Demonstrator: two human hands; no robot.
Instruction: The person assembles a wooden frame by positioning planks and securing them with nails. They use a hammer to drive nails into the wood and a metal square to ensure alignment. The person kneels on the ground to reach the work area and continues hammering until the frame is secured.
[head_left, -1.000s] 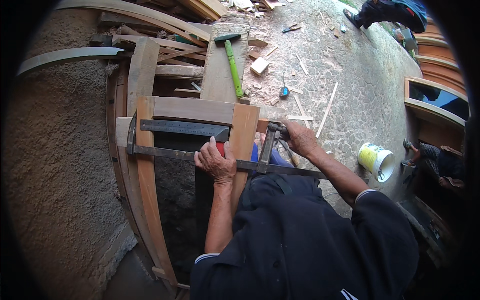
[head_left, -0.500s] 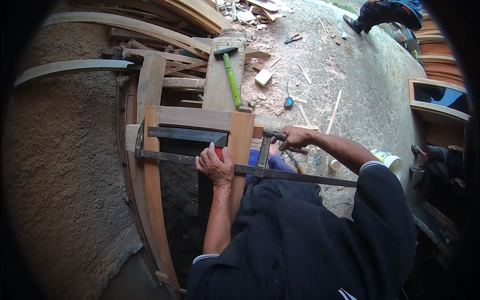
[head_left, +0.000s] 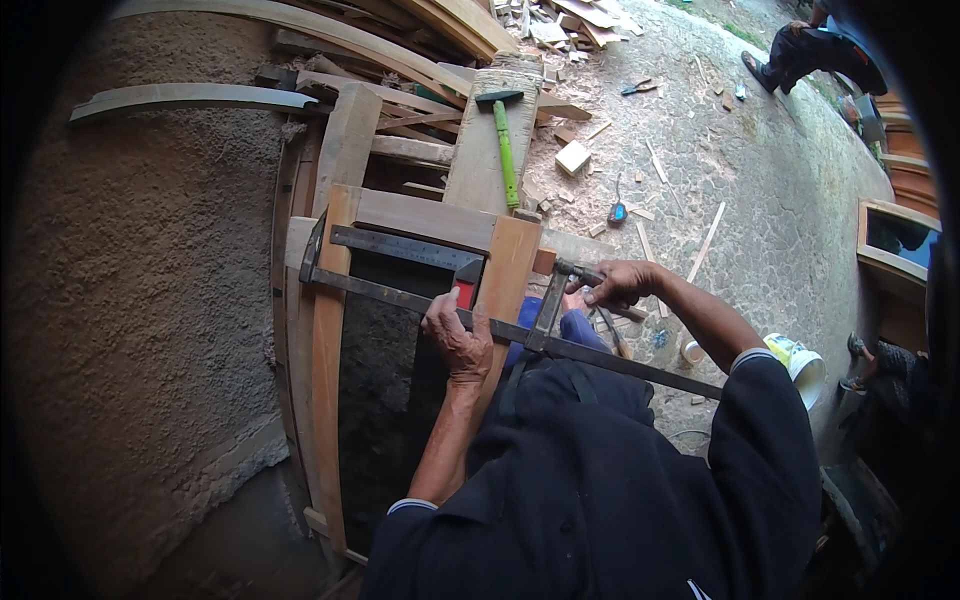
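while the right hand is closed around the clamp at its screw, the left hand, half open, touches the square at its red handle; whether it grips cannot be told. the clamp passes beneath the left hand. one stile stands just right of it; open room lies left. versus earlier, more red handle shows beyond it.
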